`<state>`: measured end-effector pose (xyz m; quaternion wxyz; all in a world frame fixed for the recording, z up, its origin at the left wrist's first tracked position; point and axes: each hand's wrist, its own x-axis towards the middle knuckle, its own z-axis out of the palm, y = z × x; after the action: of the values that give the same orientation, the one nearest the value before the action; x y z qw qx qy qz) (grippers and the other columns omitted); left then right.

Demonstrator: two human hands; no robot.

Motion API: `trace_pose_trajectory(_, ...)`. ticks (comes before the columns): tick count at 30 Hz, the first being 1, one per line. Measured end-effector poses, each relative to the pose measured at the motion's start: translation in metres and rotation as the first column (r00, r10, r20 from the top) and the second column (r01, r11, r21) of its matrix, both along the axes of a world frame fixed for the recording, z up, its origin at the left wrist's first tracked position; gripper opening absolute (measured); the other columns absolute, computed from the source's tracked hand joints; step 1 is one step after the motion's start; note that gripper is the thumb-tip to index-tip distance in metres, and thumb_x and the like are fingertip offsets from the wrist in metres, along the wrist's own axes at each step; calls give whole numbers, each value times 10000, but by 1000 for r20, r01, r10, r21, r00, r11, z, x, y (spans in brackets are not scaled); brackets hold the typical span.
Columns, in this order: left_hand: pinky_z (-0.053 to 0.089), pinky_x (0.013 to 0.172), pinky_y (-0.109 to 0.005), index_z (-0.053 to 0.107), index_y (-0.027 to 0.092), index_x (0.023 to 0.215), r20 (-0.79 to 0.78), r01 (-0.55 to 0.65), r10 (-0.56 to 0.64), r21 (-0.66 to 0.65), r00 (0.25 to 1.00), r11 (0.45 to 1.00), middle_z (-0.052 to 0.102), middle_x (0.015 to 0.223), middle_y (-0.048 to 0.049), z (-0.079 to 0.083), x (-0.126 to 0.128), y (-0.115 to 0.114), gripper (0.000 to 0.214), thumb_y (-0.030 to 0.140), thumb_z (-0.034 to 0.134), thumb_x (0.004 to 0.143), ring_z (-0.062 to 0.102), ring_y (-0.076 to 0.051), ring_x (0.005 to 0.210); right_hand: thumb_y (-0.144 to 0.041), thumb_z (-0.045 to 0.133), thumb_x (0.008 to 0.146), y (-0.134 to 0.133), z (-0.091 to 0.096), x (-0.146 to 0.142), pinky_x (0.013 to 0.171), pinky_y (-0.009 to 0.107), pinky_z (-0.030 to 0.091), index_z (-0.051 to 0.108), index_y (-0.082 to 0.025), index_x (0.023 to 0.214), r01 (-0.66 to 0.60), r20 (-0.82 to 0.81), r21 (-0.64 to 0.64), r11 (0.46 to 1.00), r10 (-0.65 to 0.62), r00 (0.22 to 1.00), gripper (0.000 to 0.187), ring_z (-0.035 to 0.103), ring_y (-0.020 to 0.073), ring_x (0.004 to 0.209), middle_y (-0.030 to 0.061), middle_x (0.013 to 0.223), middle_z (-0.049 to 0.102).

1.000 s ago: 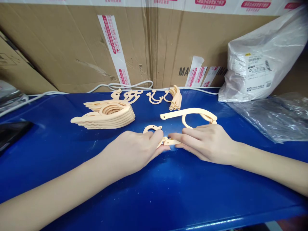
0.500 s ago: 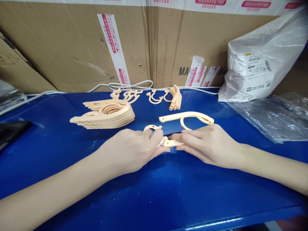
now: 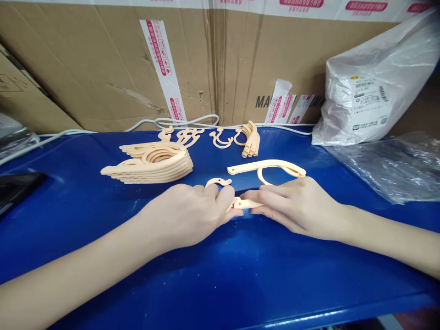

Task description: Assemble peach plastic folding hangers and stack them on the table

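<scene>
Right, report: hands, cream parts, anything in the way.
Left hand pinching cream hook. Right hand pinching cream bar. Hook and bar seem to meet, partly hidden by fingers.

Soft, even light bathed the scene, a sheen glowing on the blue tabletop (image 3: pixel 237 261) towards six o'clock, while blur smeared the corner at four!

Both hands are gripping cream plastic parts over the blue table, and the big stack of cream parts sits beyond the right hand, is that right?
One slip: in the head view, the big stack of cream parts sits beyond the left hand, not the right hand. The rest is right.
</scene>
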<state>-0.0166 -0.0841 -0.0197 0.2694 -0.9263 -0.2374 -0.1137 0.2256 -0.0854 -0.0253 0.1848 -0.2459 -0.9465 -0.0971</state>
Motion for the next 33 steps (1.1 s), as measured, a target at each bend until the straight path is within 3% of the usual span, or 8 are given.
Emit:
trace_pose_trajectory(5, 296, 335, -275, 466, 188, 736, -58, 38, -30, 143, 998, 989, 497, 539, 19, 3, -1, -1, 363, 310, 305, 1039, 527, -160, 383, -297, 377, 1036, 0, 0, 2, 535, 239, 442, 629, -169, 1144, -7, -3, -152, 988, 7, 1000, 303, 665, 111, 614, 15, 887, 739)
trace_pose_trajectory(9, 321, 351, -269, 469, 189, 731, -63, 73, -62, 188, 996, 980, 482, 534, 28, 2, 1, 0, 349, 296, 331, 1033, 508, -152, 390, -295, 385, 1028, 3, 0, 5, 617, 245, 485, 616, -169, 1209, 3, -8, -303, 953, -6, 1000, 319, 696, 139, 723, 45, 940, 738)
trace_pose_trajectory(11, 328, 370, -273, 468, 192, 726, -31, 86, -81, 193, 996, 977, 481, 535, 32, 1, 2, 1, 340, 280, 339, 1029, 506, -148, 401, -298, 383, 1030, 5, -1, 6, 635, 246, 490, 611, -170, 1228, 7, -13, -320, 947, -11, 1000, 328, 703, 143, 756, 56, 976, 743)
trace_pose_trajectory(16, 314, 420, -279, 474, 195, 716, 30, 57, -61, 120, 998, 991, 495, 541, 36, -1, 5, 1, 316, 235, 359, 1008, 537, -140, 449, -331, 364, 1037, 7, -2, 7, 566, 244, 461, 633, -173, 1208, 16, 1, -233, 972, -16, 1000, 355, 691, 133, 680, 48, 935, 742)
trace_pose_trajectory(24, 298, 460, -279, 483, 191, 724, 77, 57, -54, -36, 996, 998, 560, 575, 26, -3, 6, -1, 325, 302, 376, 1011, 561, -131, 487, -312, 386, 1033, 4, -5, 4, 523, 256, 419, 652, -172, 1167, -5, 33, -84, 996, 8, 999, 329, 638, 117, 579, 13, 846, 722)
trace_pose_trajectory(28, 309, 468, -272, 497, 190, 764, 106, 71, -52, -186, 993, 980, 562, 587, 33, -3, 7, -4, 369, 290, 284, 1049, 569, -126, 499, -313, 374, 1037, 3, -7, 1, 525, 268, 418, 665, -167, 1118, -58, 39, 25, 998, 57, 998, 335, 590, 118, 536, -9, 748, 688)
trace_pose_trajectory(33, 274, 449, -282, 526, 193, 798, 150, 9, 41, -315, 988, 949, 553, 560, 36, -5, 6, -9, 401, 292, 236, 1058, 556, -144, 471, -296, 403, 1031, 2, -7, 0, 528, 271, 405, 665, -172, 1127, -75, 61, 101, 992, 69, 996, 305, 563, 108, 539, -22, 728, 665)
